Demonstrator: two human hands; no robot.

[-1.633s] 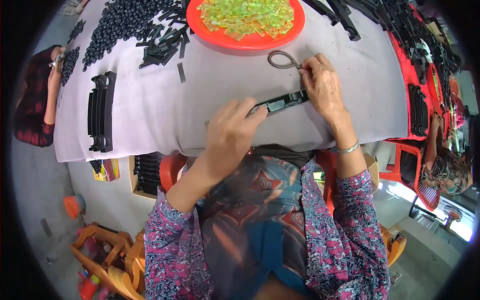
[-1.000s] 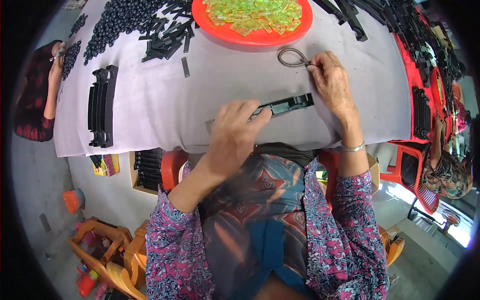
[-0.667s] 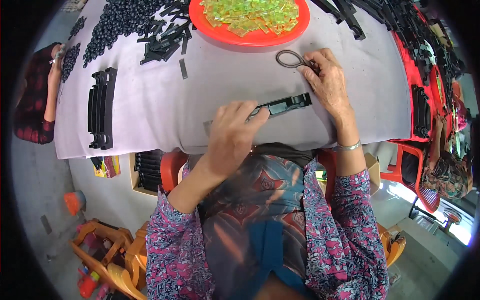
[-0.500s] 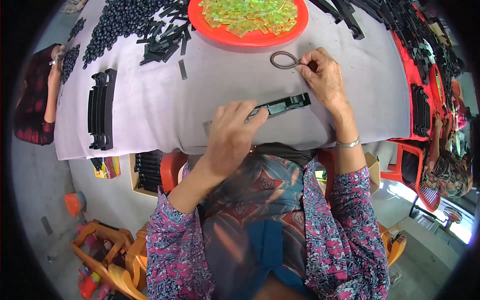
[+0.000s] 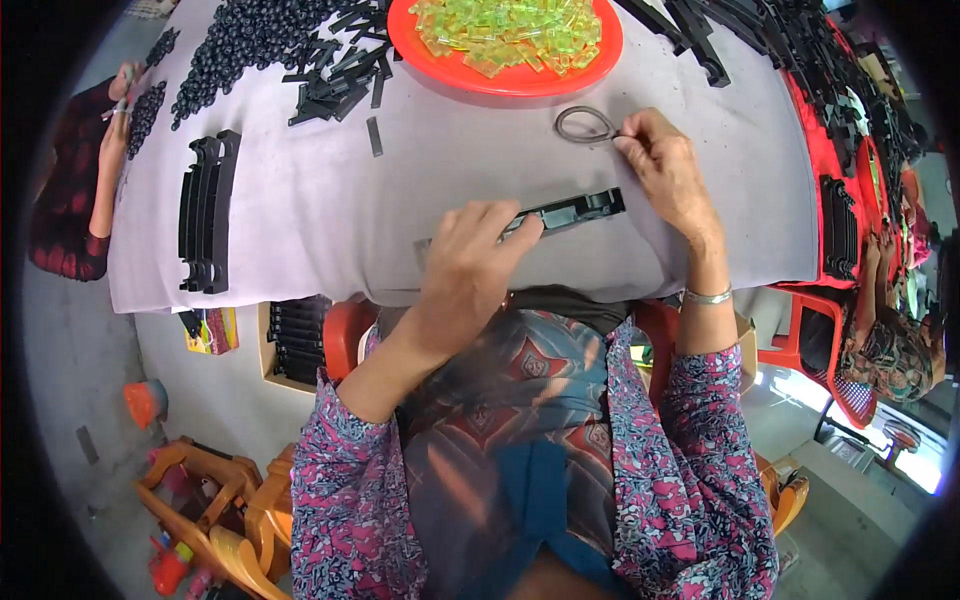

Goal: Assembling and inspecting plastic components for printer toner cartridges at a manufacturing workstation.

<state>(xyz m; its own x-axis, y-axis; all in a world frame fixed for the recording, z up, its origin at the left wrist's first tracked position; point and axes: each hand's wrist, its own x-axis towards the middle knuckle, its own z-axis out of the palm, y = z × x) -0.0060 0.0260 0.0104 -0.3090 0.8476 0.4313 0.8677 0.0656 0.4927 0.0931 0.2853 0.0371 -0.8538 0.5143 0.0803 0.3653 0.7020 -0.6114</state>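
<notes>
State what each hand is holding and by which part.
Left hand holds the long black plastic part by its left end. Right hand pinches the grey rubber ring at its right edge.

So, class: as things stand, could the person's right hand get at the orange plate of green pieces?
Probably yes. The right hand pinches the grey ring just below the orange plate, and only bare cloth lies between them.

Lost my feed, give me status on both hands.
Left hand pressing down long black part. Right hand pinching dark ring beside orange tray. Nothing between them.
</notes>
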